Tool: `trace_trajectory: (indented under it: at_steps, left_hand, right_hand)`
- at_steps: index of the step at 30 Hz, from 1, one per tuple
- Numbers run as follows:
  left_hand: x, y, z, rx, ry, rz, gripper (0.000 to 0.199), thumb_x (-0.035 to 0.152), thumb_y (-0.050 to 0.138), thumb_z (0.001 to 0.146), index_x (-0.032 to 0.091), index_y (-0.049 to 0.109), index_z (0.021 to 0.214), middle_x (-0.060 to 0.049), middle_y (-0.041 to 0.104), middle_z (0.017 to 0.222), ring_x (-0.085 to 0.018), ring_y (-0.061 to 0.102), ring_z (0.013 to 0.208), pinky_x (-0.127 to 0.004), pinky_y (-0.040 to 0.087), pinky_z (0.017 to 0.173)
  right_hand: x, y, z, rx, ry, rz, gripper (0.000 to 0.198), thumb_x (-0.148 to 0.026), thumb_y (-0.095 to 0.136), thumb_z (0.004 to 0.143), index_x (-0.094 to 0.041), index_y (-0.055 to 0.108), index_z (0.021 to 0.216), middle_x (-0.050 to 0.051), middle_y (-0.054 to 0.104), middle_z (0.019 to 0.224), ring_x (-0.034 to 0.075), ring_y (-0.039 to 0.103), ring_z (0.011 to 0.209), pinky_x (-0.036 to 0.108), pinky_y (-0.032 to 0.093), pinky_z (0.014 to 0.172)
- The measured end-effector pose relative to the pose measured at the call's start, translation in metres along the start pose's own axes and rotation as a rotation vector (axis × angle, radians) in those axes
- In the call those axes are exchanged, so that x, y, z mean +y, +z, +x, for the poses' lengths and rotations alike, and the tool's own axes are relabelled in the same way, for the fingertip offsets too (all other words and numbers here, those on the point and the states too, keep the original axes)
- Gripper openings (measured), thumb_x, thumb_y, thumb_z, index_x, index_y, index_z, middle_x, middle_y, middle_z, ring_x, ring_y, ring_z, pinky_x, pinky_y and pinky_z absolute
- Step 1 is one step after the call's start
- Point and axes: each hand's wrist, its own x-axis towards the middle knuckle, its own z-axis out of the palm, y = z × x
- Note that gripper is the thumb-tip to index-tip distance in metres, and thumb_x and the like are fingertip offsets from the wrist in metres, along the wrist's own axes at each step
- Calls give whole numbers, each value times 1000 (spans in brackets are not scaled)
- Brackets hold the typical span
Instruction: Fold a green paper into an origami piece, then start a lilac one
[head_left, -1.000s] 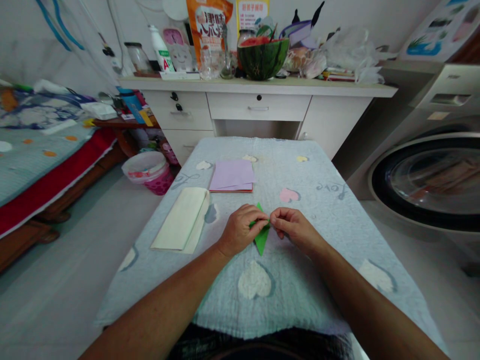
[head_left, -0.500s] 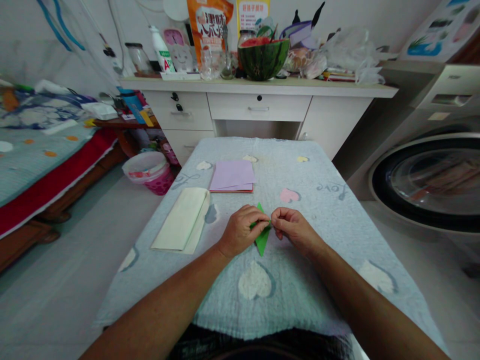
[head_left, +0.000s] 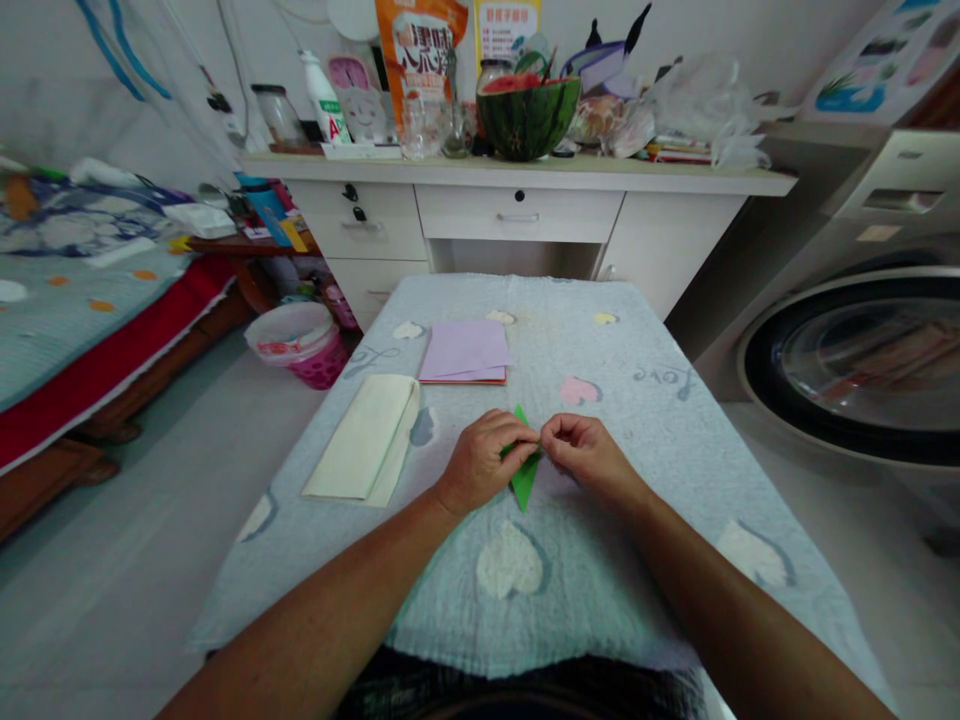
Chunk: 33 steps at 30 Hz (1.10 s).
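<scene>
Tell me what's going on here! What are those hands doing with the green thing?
A person is working on a small, pointed piece of green paper over the heart-patterned cloth. The left hand pinches it, and the right hand has its fingertips right at its edge, though their grip is hard to see. Beyond the hands lies a purple sheet with red showing underneath, and a folded cream sheet lies to the left.
</scene>
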Motion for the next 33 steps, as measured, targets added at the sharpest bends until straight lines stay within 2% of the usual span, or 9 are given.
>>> trace_trajectory:
  at_steps: [5, 13, 24, 33]
  left_hand:
    - [1, -1, 0, -14, 3, -3, 7, 17, 60, 86, 19, 67, 86, -3, 69, 79, -16, 61, 77, -31, 49, 74]
    - [2, -1, 1, -50, -10, 1, 9, 17, 59, 87, 19, 67, 85, -3, 68, 78, -17, 60, 78, -31, 48, 75]
    - [1, 0, 1, -60, 32, 36, 10, 19, 57, 89, 18, 65, 84, -3, 67, 78, -16, 58, 77, -31, 46, 74]
    - [1, 0, 2, -67, 39, 44, 11, 18, 55, 89, 18, 65, 85, -3, 66, 78, -16, 57, 78, -31, 46, 74]
  right_hand:
    - [-3, -2, -1, 30, -99, -158, 11, -26, 60, 73, -17, 59, 68, -3, 51, 60, 8, 43, 53, 22, 33, 51]
    - [-12, -5, -3, 10, -195, -337, 8, -24, 57, 74, -18, 58, 69, -3, 51, 61, 9, 44, 56, 22, 35, 53]
    - [-18, -8, -4, -11, -253, -448, 7, -19, 56, 75, -17, 58, 69, -2, 52, 62, 9, 46, 56, 21, 37, 53]
    - [-19, -11, -3, -46, -285, -464, 10, -22, 57, 78, -17, 60, 71, -2, 53, 63, 9, 47, 56, 21, 38, 53]
